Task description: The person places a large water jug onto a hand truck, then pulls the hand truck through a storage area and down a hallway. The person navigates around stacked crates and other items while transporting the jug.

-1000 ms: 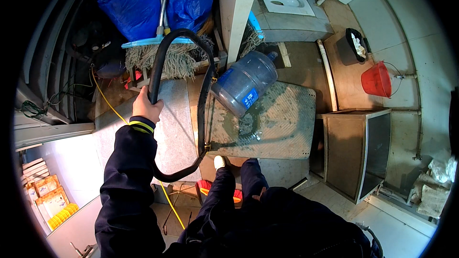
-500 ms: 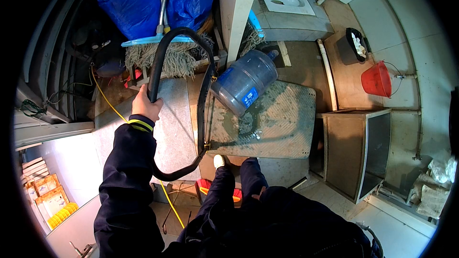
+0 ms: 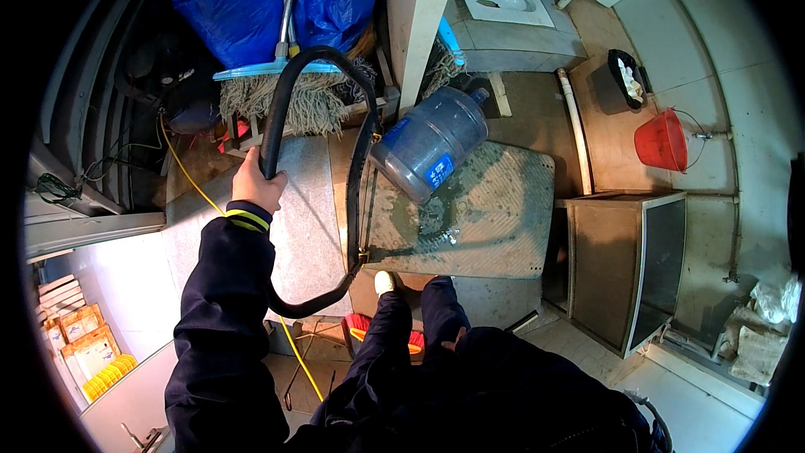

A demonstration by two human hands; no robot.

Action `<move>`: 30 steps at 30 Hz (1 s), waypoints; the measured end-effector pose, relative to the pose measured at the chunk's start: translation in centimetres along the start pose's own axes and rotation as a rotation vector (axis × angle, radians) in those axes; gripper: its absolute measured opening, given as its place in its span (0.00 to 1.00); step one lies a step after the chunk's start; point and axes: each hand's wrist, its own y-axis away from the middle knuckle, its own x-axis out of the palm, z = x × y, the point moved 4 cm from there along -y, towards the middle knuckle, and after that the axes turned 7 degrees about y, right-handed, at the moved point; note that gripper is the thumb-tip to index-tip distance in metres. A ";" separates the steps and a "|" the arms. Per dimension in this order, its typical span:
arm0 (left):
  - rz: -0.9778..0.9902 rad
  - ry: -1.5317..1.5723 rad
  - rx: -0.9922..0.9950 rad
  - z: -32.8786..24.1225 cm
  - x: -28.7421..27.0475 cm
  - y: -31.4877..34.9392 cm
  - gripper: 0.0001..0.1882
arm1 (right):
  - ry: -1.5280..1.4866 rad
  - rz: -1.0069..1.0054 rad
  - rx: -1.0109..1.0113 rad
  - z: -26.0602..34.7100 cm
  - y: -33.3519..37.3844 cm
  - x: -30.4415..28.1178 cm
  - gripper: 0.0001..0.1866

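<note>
My left hand [image 3: 258,184] is closed round the left side of a black tubular handle loop [image 3: 275,109], which has small brass-coloured fittings on its right side. The loop's exact kind does not show. Of my right hand [image 3: 454,341] only a small part appears against my dark trousers; its fingers are mostly hidden. Beyond the loop, a large blue-tinted water jug [image 3: 429,144] lies on its side on a ribbed, wet-patched mat [image 3: 503,210]. Neither hand touches the jug.
A mop [image 3: 277,92] and blue bags [image 3: 226,8] stand at the far left. A squat toilet [image 3: 503,2] is at the back, with a black bin [image 3: 615,84] and red bucket [image 3: 660,141] to the right. A cabinet [image 3: 608,268] stands near right. A yellow cable [image 3: 197,184] crosses the floor.
</note>
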 end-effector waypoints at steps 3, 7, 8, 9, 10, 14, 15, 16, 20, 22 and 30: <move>0.002 0.009 0.005 0.0 -0.1 0.1 0.32 | 0.008 0.005 -0.002 0.2 -0.1 0.0 0.47; 0.010 0.022 -0.005 -0.3 -0.1 0.2 0.31 | 0.015 0.007 -0.002 0.5 0.0 0.1 0.47; 0.013 0.031 -0.017 -0.2 -0.1 0.2 0.31 | 0.019 0.007 -0.002 0.6 0.0 0.1 0.46; 0.016 0.040 -0.029 -0.1 0.1 0.3 0.30 | 0.023 0.008 -0.001 0.7 0.1 0.1 0.46; 0.018 0.053 -0.040 -0.1 0.1 0.3 0.30 | 0.032 0.009 0.001 0.7 0.2 0.0 0.46; 0.049 -0.012 -0.004 -0.3 0.0 0.1 0.28 | 0.065 0.023 0.001 0.8 0.7 -0.5 0.46; 0.041 -0.039 0.015 0.0 0.0 -0.2 0.29 | 0.079 0.029 -0.001 0.8 0.7 -0.6 0.46; 0.032 -0.066 0.037 0.5 0.2 -0.5 0.29 | 0.094 0.033 -0.009 1.0 0.9 -1.1 0.46; 0.016 -0.065 0.078 1.0 0.8 -0.9 0.30 | 0.206 0.132 -0.089 1.5 3.8 -5.4 0.45; 0.018 -0.080 0.066 0.3 0.6 -0.6 0.30 | 0.226 0.149 -0.136 1.7 5.0 -7.4 0.45; 0.023 0.035 0.073 -0.5 0.7 0.1 0.29 | -0.215 -0.564 -0.359 0.7 -4.9 -9.8 0.23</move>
